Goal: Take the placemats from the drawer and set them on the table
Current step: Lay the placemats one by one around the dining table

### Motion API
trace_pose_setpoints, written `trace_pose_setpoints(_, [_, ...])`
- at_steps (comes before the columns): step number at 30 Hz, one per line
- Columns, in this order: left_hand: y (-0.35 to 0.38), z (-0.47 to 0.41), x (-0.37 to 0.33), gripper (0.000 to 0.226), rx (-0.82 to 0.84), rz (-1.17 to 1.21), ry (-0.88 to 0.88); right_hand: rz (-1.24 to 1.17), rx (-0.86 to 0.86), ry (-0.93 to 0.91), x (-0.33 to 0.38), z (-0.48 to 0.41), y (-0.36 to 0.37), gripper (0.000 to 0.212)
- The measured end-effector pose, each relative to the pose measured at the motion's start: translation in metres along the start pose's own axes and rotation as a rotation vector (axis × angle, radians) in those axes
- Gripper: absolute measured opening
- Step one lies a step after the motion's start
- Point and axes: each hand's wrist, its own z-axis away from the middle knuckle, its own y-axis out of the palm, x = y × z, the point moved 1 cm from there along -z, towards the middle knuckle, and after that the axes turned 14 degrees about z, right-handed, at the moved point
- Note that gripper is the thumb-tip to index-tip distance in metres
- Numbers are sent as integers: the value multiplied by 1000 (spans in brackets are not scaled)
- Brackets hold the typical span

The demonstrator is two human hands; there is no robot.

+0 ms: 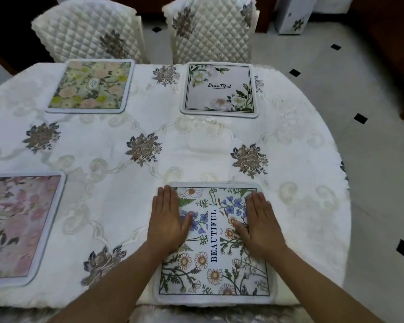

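White embroidered tablecloth (196,141) covers the table (317,206), which is rounded on its right side. Four mats lie on it, all flat and well apart.

The daisy mat (214,241), printed "BEAUTIFUL", sits at the near edge, right of centre, with its near border about flush with that edge. The left hand (167,222) lies palm-down over the mat's left border, fingers straight and close together, thumb angled inward onto the print. The right hand (259,224) has the same pose over the mat's right border, thumb inward. Both lie flat, with nothing pinched or gripped. The print text runs between them, reading sideways.

Other mats:
- The pink mat (19,224) is at the left edge, near side, partly cut off by the frame.
- The green mat (90,86) is at the far edge, left part.
- The white mat (219,89), with "Beautiful" script, is at the far edge, right of centre, roughly opposite the daisy mat.

Two quilted chairs stand behind the far edge, both close to the table. The left chair (89,29) is behind the green mat and the right chair (212,31) behind the white mat. Pale tiled floor (336,89) with small black diamonds shows to the right of the table.
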Motion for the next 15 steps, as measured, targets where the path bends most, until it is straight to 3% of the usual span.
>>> trace_pose_setpoints(6, [-5,-44,-13,76,22,-60,27,-9,17,51,4,-55,-13,83])
trace_pose_setpoints(11, [9,-49,-45,60,105,-43,218,29,-11,-189,60,-76,-23,69])
trace_pose_setpoints(15, [7,-48,-31,58,103,-38,251,84,-30,-253,67,-85,-22,66])
